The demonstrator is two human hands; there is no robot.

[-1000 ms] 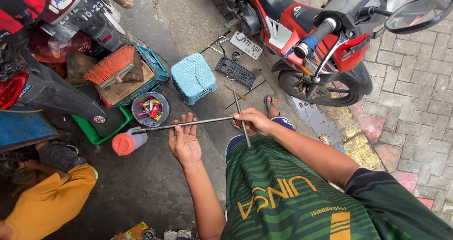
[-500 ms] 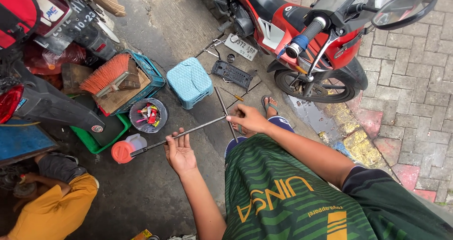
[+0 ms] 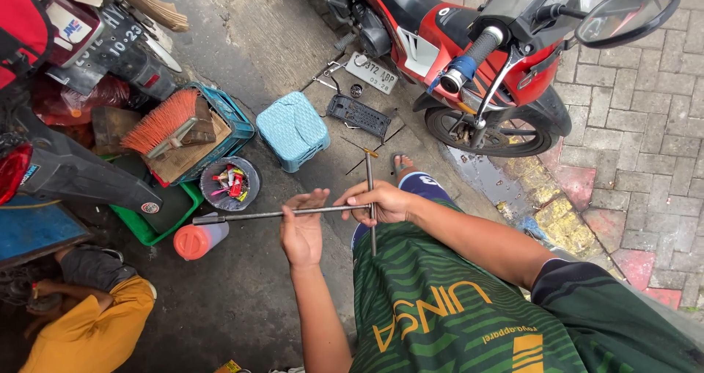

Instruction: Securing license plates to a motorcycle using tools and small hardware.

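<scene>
Grey steel, a T-shaped wrench [image 3: 293,213] held level above the concrete, its long shaft pointing toward the person's left and its crossbar standing upright at the near end. The right hand [image 3: 383,202] is closed round the joint where shaft and crossbar meet. The left hand [image 3: 302,230] lies open under the shaft, fingers spread and loose, the bar resting across them rather than gripped. The shaft's far tip hangs above an orange-capped jar [image 3: 199,239] on the ground. Just beyond sit a small round bowl of bits [image 3: 229,183] and a pale blue plastic stool [image 3: 295,130]. A blue crate [image 3: 220,134] with an orange brush stands to the left. A red motorcycle [image 3: 469,46] is parked ahead, a number plate [image 3: 371,72] lying by it. Another person in yellow [image 3: 92,325] crouches at lower left.
</scene>
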